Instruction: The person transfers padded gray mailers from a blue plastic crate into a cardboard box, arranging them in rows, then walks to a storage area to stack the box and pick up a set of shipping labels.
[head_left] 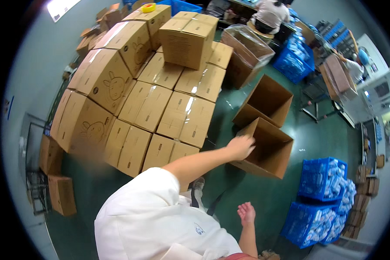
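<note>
The green floor (327, 138) runs under everything and has a shine to it, so a light box pushed hard from one side could well skid. The broad stack of closed boxes (145, 104) fills the left, close beside the person, and a careless turn of the shoulder or elbow might bump it. At the lower right stand blue crates (313, 180) heaped with blue and white packets (336, 175); a box swung wide that way could catch the heaps and spill some. One single box (182, 47) sits loose on top of the stack, where a strong knock from below could shift it. On the floor right of the stack are two open boxes, mouths up: a far open box (278, 102) and, overlapping it in view, a near open box (274, 149), the one being handled. Whether they touch is unclear, but if they do, dragging the near one could shove its neighbour askew. The left hand (240, 148) is at the near box's left rim, fingers curled; whether they are clamped on the cardboard I cannot tell. A pull on one edge alone could tip the box or bend its wall, as the right hand (247, 212) hangs well apart, fingers loosely spread, holding nothing. Smallest, a yellow tape roll (148, 7) lies atop the stack's far end and could roll off if jolted.
</note>
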`<state>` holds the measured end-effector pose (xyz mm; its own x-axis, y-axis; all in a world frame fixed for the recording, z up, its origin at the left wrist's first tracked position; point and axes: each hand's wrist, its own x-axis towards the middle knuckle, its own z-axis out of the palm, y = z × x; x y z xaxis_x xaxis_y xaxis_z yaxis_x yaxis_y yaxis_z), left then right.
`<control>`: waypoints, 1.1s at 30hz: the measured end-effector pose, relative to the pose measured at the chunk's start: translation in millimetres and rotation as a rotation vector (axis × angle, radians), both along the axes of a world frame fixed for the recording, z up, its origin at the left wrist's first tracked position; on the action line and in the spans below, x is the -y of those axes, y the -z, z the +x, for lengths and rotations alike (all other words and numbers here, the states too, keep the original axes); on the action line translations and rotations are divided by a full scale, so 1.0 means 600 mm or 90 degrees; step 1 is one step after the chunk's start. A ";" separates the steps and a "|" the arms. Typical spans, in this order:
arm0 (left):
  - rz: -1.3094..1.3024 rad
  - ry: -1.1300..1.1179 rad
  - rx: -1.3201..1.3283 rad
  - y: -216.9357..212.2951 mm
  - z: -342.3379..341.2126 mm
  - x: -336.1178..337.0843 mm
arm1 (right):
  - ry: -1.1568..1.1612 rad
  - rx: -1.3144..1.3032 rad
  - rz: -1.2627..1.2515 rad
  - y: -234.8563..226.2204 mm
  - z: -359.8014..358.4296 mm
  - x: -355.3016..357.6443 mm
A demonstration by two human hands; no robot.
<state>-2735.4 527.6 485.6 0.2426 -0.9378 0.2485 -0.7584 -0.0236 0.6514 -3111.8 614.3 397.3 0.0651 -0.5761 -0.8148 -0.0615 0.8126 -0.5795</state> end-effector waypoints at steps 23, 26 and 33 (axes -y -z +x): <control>0.441 -0.692 -0.504 0.237 0.213 -0.176 | -0.794 -0.179 -0.579 0.136 1.135 0.909; 0.540 -0.719 -0.590 0.198 0.181 -0.104 | -0.871 -0.076 -0.674 0.060 1.360 0.905; 0.381 -0.758 -0.622 0.115 0.291 0.089 | -0.814 -0.047 -0.887 -0.102 1.712 1.016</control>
